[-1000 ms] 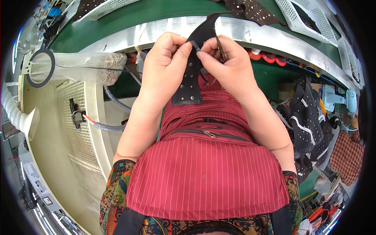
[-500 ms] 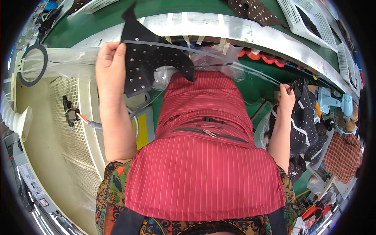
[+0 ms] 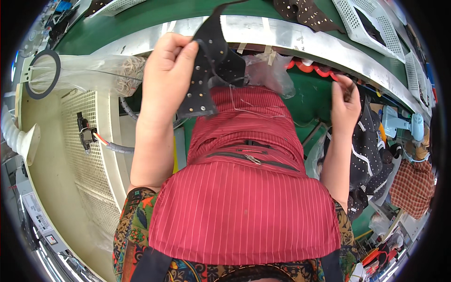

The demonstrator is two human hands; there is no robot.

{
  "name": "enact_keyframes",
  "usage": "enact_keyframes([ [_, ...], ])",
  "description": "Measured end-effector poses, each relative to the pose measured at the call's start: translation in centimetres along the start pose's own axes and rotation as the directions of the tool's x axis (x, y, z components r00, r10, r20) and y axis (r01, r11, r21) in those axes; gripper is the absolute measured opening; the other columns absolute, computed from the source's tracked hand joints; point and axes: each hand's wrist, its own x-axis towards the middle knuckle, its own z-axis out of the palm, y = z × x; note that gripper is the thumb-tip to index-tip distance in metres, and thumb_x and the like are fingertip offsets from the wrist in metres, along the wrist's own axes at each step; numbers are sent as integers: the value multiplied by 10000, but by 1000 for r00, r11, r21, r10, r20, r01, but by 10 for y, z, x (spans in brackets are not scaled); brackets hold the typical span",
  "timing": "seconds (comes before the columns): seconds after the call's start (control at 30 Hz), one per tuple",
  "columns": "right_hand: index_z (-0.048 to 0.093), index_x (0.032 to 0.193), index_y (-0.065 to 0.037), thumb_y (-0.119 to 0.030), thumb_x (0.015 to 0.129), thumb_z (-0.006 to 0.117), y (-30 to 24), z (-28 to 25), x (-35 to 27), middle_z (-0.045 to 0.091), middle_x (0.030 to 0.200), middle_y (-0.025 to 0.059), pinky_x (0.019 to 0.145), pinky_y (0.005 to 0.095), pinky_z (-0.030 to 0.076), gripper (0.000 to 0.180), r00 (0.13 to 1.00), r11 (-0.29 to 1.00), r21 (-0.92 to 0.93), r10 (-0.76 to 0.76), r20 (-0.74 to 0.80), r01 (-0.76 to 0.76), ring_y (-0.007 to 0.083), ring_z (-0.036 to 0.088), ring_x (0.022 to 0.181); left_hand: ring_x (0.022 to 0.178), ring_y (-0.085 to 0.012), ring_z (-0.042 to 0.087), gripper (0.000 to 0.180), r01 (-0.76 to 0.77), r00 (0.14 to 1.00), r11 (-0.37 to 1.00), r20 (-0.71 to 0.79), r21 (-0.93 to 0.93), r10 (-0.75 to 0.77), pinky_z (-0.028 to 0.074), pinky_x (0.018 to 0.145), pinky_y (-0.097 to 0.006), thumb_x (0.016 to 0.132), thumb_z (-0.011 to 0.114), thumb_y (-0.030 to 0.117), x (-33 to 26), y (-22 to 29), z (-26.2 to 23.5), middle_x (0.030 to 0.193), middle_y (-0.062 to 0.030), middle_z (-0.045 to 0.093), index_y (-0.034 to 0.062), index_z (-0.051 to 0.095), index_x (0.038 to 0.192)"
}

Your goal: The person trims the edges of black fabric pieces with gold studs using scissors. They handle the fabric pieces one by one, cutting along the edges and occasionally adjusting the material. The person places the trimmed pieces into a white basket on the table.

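Observation:
My left hand [image 3: 171, 70] is raised over the lap, thumb and fingers pinching the edge of a black fabric piece dotted with metal studs [image 3: 199, 96]. A narrow tail of that piece rises toward the metal table edge, and a thin clear strip [image 3: 256, 109] hangs from it across the red striped apron [image 3: 244, 207]. Over at the right, my right hand [image 3: 345, 103] is up beside red round rims [image 3: 322, 70] under the table edge. Its fingers are curled and slightly blurred, and what lies inside them is hidden.
A green table with a metal edge [image 3: 300, 40] curves across the far side, carrying white baskets [image 3: 369, 28]. Clear plastic with a bundle of bands [image 3: 127, 77] and a black ring [image 3: 43, 75] are at left, above a cream bin [image 3: 51, 141]. Dark studded pieces [image 3: 364, 160] hang at right.
My left hand has moved right with the black piece, which now swings. The clear strip, stretched between both hands before, has left my right hand and gone slack. My right hand has risen slightly.

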Motion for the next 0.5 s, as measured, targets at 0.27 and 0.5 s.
enact_keyframes([
  [0.27,577,1027,-38,-98,749,709,-106,106,-16,558,898,73,618,253,438,314,847,922,307,-350,401,236,140,531,721,683,-68,533,56,-61,996,998,70,19,59,452,618,-226,889,565,59,-8,12,22,836,-33,628,7,560,907],
  [0.5,540,909,-15,-122,775,669,-113,132,-14,528,749,-6,543,225,389,214,810,928,318,-29,585,-196,58,443,606,853,-79,562,53,-113,985,979,148,169,88,459,772,-219,907,533,33,-14,20,18,1048,-69,626,-10,530,939],
])
